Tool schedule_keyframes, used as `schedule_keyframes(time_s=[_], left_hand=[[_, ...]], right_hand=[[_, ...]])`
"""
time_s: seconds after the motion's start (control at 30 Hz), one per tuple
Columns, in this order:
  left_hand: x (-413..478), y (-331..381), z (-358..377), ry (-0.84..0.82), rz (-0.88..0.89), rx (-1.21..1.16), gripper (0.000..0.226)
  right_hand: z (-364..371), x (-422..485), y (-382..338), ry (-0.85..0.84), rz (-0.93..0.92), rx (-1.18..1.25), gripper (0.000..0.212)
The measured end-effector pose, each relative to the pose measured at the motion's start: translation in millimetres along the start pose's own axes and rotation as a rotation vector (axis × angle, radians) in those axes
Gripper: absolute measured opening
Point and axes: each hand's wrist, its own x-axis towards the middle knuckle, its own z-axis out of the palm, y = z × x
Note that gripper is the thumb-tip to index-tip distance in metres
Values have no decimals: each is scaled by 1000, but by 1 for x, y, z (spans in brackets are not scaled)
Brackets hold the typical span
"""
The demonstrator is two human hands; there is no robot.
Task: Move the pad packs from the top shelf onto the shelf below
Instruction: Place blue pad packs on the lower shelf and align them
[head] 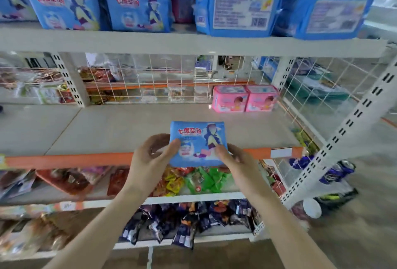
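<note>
I hold one blue pad pack (198, 139) upright with both hands at the orange front edge of the shelf below (107, 127). My left hand (150, 157) grips its left side and my right hand (236, 161) grips its lower right corner. Several more blue pad packs (137, 11) stand on the top shelf (171, 43), along with pink ones at the back. Two pink packs (245, 99) stand side by side at the back right of the shelf below.
A white wire mesh (161, 77) backs the lower shelf and closes its right side. A slotted white upright (352, 122) slants at the right. Snack packets (193, 180) fill the shelves underneath. Grey floor lies to the right.
</note>
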Motion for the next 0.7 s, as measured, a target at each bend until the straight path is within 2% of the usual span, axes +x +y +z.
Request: schedule_keyframes(time_s=[0.13, 0.23, 0.3, 0.4, 0.5, 0.63, 0.7], left_hand=[[-5, -6, 16, 57, -27, 14, 58], [-3, -10, 23, 83, -52, 14, 55], [4, -11, 26, 73, -62, 31, 48], [23, -15, 22, 33, -39, 155, 47], [50, -25, 8, 31, -38, 256, 44], [102, -48, -15, 18, -33, 273, 21], [129, -61, -29, 38, -58, 270, 24]], right_hand=[[-19, 3, 6, -35, 40, -42, 35], [-26, 15, 9, -55, 135, -100, 53], [-28, 28, 9, -30, 183, -177, 48], [-24, 54, 9, -9, 150, -330, 51], [-13, 87, 14, -8, 148, -408, 43], [17, 136, 23, 45, 110, -488, 34], [36, 162, 26, 72, 80, -499, 32]])
